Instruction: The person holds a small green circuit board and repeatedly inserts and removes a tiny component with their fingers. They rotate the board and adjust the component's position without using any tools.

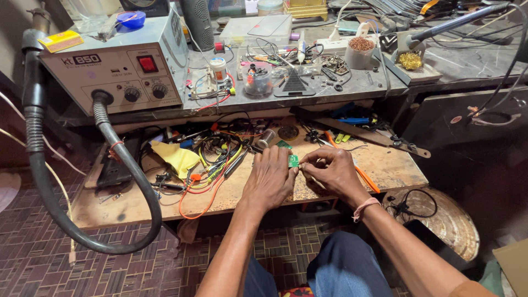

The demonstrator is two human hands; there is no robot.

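A grey rework station [118, 69] with a red switch and two knobs stands at the left end of the upper bench [451, 69]; its thick black hose [129, 176] loops down past the lower bench's left edge. On the lower bench [396, 168], a yellow cloth [176, 157] lies beside a tangle of coloured wires [212, 165]. An orange tool [360, 173] lies toward its right edge. A brass-wool tip cleaner [410, 60] sits near the upper bench's right end, a white cup [360, 52] just left of it.

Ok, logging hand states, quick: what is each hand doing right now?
Left hand: fingers closed on the small green circuit board.
Right hand: fingers curled, pinching the same board's edge.
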